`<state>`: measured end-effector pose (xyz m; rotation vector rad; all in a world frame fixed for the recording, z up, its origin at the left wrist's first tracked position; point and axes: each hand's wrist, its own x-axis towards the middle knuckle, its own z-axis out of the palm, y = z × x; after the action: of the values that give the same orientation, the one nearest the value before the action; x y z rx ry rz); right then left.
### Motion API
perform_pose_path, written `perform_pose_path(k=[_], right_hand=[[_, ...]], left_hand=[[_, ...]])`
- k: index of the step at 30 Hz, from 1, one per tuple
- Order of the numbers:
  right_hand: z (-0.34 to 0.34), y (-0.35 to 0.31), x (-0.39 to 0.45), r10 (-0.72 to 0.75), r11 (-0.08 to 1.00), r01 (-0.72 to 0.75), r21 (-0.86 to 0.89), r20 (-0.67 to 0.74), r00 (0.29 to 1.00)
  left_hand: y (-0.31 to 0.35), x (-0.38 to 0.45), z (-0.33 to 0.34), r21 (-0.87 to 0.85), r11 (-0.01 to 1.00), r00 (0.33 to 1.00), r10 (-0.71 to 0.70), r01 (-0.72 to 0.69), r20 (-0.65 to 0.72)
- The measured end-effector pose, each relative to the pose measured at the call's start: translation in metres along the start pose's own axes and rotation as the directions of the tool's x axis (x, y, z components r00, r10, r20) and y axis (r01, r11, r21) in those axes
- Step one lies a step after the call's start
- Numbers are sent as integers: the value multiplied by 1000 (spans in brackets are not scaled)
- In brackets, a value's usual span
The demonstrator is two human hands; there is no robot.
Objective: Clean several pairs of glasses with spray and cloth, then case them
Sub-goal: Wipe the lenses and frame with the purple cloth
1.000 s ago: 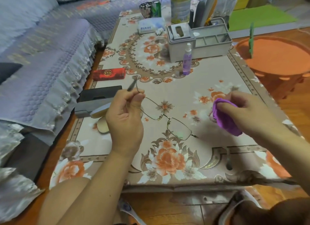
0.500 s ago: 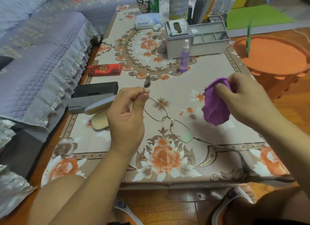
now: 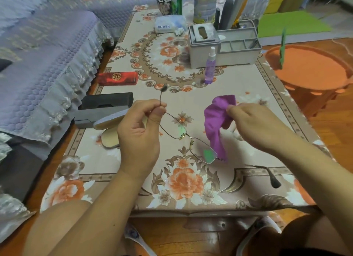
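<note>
My left hand (image 3: 140,135) pinches one temple of thin metal-framed glasses (image 3: 188,138) and holds them above the flowered table (image 3: 191,95); the lenses slant down to the right. The other temple stretches toward the table's front right. My right hand (image 3: 257,126) grips a purple cloth (image 3: 216,122), which hangs down beside the right lens. A small purple spray bottle (image 3: 210,66) stands upright further back. An open beige glasses case (image 3: 109,129) lies left of my left hand.
A red case (image 3: 118,78) and a black case (image 3: 107,102) on a grey box lie at the table's left edge. A grey organiser (image 3: 223,45), a tall can, a tissue pack and cups stand at the back. A sofa is left, an orange stool (image 3: 309,68) right.
My right hand lifted the purple cloth off the table and let it unfold, so it now hangs beside the right lens. The left hand kept its hold on the glasses.
</note>
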<state>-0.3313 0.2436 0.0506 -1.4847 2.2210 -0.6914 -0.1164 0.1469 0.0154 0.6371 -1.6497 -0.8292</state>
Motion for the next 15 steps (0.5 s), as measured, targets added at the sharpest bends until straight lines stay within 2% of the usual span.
perform_pose_path(k=[1,2,3,4,6,9,10,12,13,15], right_hand=[[-1,4,1,-116,963,101,-250,-47,992],[-2,9,2,-237,881,164,-445,-112,965],[-5,12,3,-304,849,186,-494,-170,937],[-6,14,4,-351,859,206,-469,-247,903],[-7,12,4,-343,920,223,-323,-385,857],[-1,1,-1,-200,980,189,-68,-434,878],[4,-1,-5,-166,978,203,55,-387,907],[13,-6,-13,-160,917,210,338,-170,972],[18,-6,-17,-187,858,180,481,-34,982],[23,-4,-25,-259,716,67,695,176,950]], left_hand=[[0,0,0,2,1000,1000,-4,4,-1],[0,1,0,3,1000,1000,-7,7,-3],[0,1,0,3,1000,1000,-11,11,-4],[0,1,0,1,1000,1000,-12,12,-7],[1,2,0,-6,1000,1000,-10,10,-11],[2,1,1,-8,1000,1000,-3,3,-10],[1,0,1,-5,1000,1000,0,0,-9],[-1,0,1,17,1000,1000,21,-21,-8],[-2,0,0,32,999,999,37,-37,-10],[-4,1,-2,58,996,997,69,-68,-17]])
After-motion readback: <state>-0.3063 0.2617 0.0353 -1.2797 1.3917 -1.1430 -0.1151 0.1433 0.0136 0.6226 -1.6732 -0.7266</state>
